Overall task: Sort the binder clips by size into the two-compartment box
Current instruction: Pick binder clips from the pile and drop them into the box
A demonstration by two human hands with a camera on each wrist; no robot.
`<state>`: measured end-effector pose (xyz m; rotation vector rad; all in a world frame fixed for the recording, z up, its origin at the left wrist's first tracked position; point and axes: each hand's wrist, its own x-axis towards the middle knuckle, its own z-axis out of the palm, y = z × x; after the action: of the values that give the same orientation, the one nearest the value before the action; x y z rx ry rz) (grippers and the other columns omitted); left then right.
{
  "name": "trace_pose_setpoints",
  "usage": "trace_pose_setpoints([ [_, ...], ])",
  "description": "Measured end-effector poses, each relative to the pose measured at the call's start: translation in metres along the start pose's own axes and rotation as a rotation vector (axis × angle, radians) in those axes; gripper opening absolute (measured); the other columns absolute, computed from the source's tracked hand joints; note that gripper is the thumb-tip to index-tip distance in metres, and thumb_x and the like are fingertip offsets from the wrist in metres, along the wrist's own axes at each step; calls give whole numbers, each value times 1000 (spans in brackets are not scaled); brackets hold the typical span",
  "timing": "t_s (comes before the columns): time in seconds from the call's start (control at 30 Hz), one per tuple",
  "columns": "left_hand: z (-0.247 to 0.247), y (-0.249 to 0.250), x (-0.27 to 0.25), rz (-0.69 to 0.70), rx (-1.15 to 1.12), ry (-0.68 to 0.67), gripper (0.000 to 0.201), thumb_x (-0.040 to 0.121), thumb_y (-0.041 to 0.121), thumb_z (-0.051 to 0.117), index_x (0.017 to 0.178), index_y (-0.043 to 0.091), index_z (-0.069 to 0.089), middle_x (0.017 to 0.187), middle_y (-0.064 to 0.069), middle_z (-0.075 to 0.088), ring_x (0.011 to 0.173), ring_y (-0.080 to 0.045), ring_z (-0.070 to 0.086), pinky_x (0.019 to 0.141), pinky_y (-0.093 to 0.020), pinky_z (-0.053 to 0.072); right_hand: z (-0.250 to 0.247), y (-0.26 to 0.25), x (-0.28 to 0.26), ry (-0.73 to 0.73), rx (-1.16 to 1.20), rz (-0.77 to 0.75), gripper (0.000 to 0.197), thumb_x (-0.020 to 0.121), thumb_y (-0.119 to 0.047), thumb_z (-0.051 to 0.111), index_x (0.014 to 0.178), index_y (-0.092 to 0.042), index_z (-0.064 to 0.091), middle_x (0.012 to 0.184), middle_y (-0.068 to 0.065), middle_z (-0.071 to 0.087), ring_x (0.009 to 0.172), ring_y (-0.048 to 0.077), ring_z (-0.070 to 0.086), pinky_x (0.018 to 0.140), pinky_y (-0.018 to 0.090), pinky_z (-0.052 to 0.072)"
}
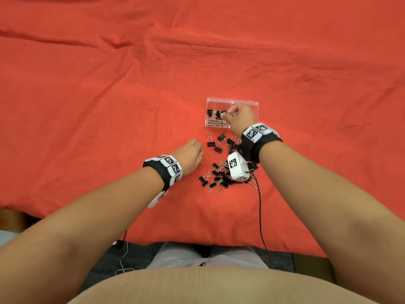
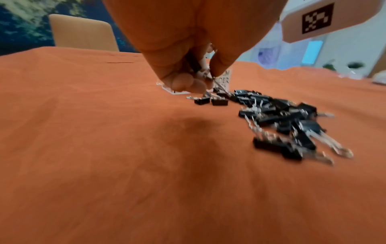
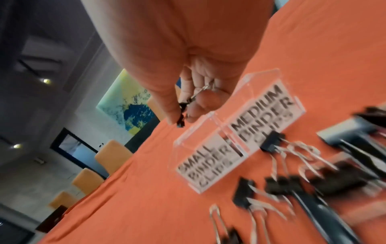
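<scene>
A clear two-compartment box (image 1: 245,102) stands on the red cloth, its left half labelled SMALL BINDER CLIPS and holding several black clips (image 1: 213,114). My right hand (image 1: 226,114) hovers over that left half and pinches a small black clip (image 3: 181,115) by its wire handle; the labelled box (image 3: 208,168) lies just below it. A loose pile of black clips (image 1: 219,174) lies in front of the box. My left hand (image 1: 194,152) rests on the cloth left of the pile, and its curled fingers (image 2: 181,82) hold a black clip (image 2: 195,65).
The white right wrist camera (image 1: 236,167) hangs over the pile, and its black cable (image 1: 260,207) runs back to the table's near edge (image 1: 197,241). Orange chairs (image 3: 112,156) stand beyond the far side. Wrinkled red cloth (image 1: 109,95) spreads left and behind the box.
</scene>
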<state>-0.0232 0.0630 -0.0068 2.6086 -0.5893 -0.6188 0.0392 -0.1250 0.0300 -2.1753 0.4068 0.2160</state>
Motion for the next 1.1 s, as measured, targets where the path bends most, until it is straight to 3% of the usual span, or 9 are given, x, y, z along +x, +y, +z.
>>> trace_pose_setpoints([
  [0.17,-19,13,25,-98,-104,105,18,96,12,36,96,5,52,98,-9,50,89,-25,51,84,-36,43,-1,-16,23,-4,-150,-28,6,86,-17,64,90,-15,60,83,1,59,75,19,55,59,27,45],
  [0.37,-46,32,62,-153,-129,169,16,96,12,41,103,8,55,98,-4,54,87,-19,51,76,-29,40,-5,-11,15,-97,-200,-109,34,88,-24,61,121,-15,58,120,7,62,85,21,63,70,27,48],
  [0.5,-59,40,84,-172,-153,210,18,95,10,45,108,9,57,107,-10,62,88,-23,59,71,-30,44,-13,1,2,-37,-100,-109,16,89,-15,56,103,-20,62,104,3,67,75,15,60,76,32,52],
  [0.63,-68,45,102,-199,-150,222,19,95,9,46,105,11,61,111,-10,64,86,-23,58,70,-26,43,-12,25,-33,-138,-152,-103,15,92,-10,49,96,-15,62,87,0,62,60,10,52,53,18,43],
  [0.73,-67,44,108,-250,-206,258,20,95,10,47,108,10,61,112,-11,64,90,-24,61,74,-26,46,-3,48,-61,-253,-282,-123,15,90,-11,50,94,-15,64,92,1,65,74,16,63,60,23,51],
  [0.83,-64,46,104,-222,-226,277,30,94,15,50,123,12,54,123,-13,54,106,-26,56,93,-32,45,9,67,-78,-367,-409,-183,14,87,-13,55,97,-16,64,97,4,61,89,21,61,77,34,52],
  [0.93,-60,47,88,-164,-193,269,37,94,16,50,131,15,48,131,-9,45,94,-18,56,91,-29,44,22,76,-88,-430,-518,-249,14,86,-22,62,99,-19,65,94,-1,46,100,20,53,80,35,49],
  [1.0,-52,47,73,-131,-181,239,35,93,17,51,128,16,51,127,-4,46,82,-10,55,82,-24,45,26,79,-89,-439,-544,-260,18,86,-25,63,103,-20,65,96,-1,45,105,20,52,82,38,50],
  [1.1,-32,38,47,-79,-146,131,23,90,16,54,113,14,59,117,-4,53,98,-16,54,91,-27,43,24,80,-85,-346,-566,-247,18,87,-22,59,103,-19,66,106,4,52,105,22,54,81,37,50],
])
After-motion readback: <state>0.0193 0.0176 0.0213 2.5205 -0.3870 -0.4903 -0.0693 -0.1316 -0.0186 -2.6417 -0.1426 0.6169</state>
